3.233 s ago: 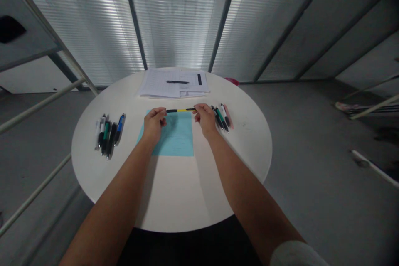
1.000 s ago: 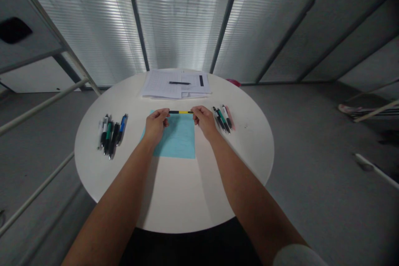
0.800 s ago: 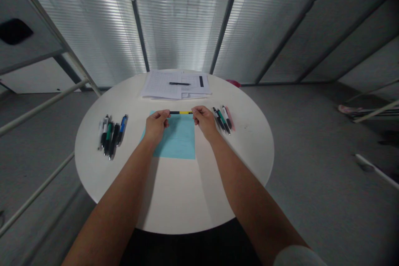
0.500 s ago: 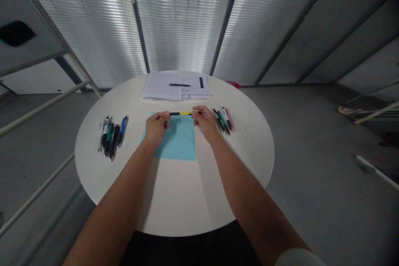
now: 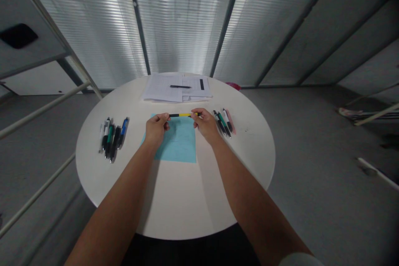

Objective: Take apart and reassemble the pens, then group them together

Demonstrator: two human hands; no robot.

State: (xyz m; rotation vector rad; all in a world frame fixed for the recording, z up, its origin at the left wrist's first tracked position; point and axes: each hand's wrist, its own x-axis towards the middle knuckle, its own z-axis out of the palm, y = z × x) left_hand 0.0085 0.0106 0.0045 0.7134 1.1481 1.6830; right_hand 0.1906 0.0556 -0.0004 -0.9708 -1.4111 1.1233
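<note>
Both left hand (image 5: 155, 130) and right hand (image 5: 206, 125) pinch one yellow-black pen (image 5: 183, 115) over the table (image 5: 177, 203).

Counter (image 5: 175, 199), one: round, white top. Lying on it: at 12 o'clock, printed papers (image 5: 162, 88), stacked; near centre, toward 12, blue sheet (image 5: 177, 143), one, flat; between 9 and 10, pen cluster (image 5: 109, 136), white, green, black, blue; at 2, pen group (image 5: 222, 121), black, green, white, pink piece (image 5: 231, 119) alongside.
</note>
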